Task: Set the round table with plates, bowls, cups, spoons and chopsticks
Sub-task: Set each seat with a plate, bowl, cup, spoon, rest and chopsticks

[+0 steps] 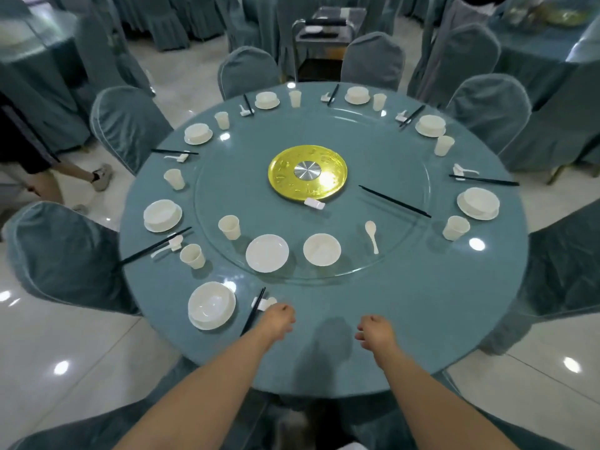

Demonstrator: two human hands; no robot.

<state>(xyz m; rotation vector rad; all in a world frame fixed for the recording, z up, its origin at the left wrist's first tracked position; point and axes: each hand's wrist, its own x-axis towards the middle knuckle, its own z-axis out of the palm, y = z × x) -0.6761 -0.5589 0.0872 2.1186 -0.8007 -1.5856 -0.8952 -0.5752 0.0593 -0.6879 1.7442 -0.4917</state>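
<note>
The round table (422,303) has a teal cloth and a glass turntable (324,138). Loose on the turntable's near side lie a cup (229,227), a flat plate (267,253), a bowl (322,249), a white spoon (371,233), black chopsticks (394,201) and a white rest (314,203). Several places round the rim are laid. My left hand (279,319) hovers with loosely curled fingers beside the rest and chopsticks (253,311) of the near-left place, next to its plate and bowl (211,305). My right hand (373,332) hangs loosely curled over bare cloth, holding nothing.
A gold hub (307,172) marks the turntable's centre. Covered chairs (130,125) ring the table. A metal trolley (321,43) stands behind the far chairs. A person's leg and shoe (97,177) show at the left. Bare cloth stretches along the near-right rim.
</note>
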